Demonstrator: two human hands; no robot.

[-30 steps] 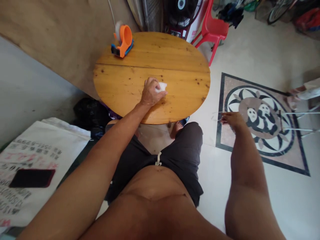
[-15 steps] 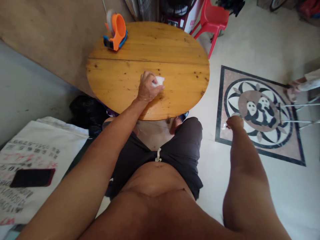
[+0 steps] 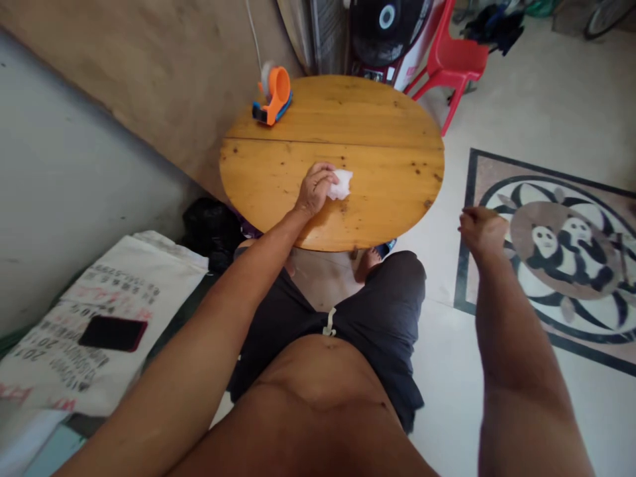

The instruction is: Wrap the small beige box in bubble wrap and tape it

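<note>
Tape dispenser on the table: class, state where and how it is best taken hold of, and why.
I would grip the tape dispenser by its upright orange ring, coming from above and the right. The ring stands tall, the tabletop lies open on that side, and this avoids the black end, which points left and may carry the cutter.

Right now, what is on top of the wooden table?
An orange tape dispenser and, in the left hand, a white crumpled piece. What the hand and forearm cover cannot be seen.

Home-like room | round wooden table point(image 3: 377, 212) | red plastic chair point(image 3: 454, 58) | fan point(image 3: 386, 30) | panda floor inlay point(image 3: 566, 248)
</note>
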